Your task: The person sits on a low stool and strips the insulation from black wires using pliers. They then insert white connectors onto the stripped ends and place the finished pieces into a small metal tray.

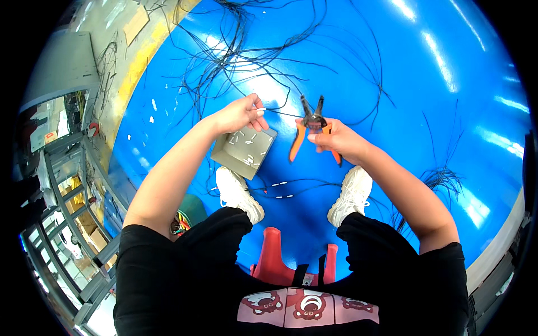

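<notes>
My left hand [242, 115] is closed, with a small white sleeve [261, 109] pinched at its fingertips. A thin black cable [284, 113] runs from that sleeve toward the right; whether it passes through the sleeve is too small to tell. In my right hand [342, 141] is a wire stripper [314, 122] with orange handles, its dark jaws spread and pointing away from me. Just below my left hand stands a grey-beige open box [231, 158] holding several loose white sleeves [248, 160].
Tangled black cables [230, 53] lie on the blue floor [414, 106] ahead. Cables with white sleeves [279, 184] cross between my white shoes [238, 193]. A red stool [271, 260] is below me, a green bin [193, 208] beside my left leg, another cable bundle [443, 180] at right, metal racks [67, 196] at left.
</notes>
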Motion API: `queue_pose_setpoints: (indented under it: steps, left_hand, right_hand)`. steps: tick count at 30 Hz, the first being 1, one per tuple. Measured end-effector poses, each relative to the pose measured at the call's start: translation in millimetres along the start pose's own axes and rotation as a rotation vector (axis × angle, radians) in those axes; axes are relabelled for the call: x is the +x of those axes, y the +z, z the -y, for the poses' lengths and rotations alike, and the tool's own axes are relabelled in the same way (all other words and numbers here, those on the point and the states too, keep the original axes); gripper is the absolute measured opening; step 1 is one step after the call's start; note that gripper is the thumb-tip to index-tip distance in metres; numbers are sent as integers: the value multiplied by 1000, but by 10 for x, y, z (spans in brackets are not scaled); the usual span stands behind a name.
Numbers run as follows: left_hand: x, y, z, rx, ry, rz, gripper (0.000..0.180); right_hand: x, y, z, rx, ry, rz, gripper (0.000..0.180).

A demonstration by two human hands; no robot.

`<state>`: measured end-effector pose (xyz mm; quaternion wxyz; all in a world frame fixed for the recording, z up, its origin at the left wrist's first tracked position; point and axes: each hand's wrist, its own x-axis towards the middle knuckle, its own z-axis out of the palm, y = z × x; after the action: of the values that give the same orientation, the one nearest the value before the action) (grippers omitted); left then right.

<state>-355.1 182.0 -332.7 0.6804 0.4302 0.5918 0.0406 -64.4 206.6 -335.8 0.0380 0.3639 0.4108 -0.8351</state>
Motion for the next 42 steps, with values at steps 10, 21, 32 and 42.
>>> queue_pose_setpoints:
  steps: [10, 21, 32, 42]
  left_hand:
    - [-639, 312, -333, -675, 180, -223, 17]
    - [-637, 582, -349, -715, 204, -395, 16]
    - [-569, 618, -298, -694, 193, -412, 14]
    - [-527, 633, -330, -739, 178, -380, 14]
  right_hand:
    - [-166, 580, 378, 464, -189, 177, 56]
    - [268, 759, 344, -413, 14, -245, 36]
    - [362, 760, 488, -488, -162, -299, 34]
    - [424, 713, 377, -445, -193, -309, 34]
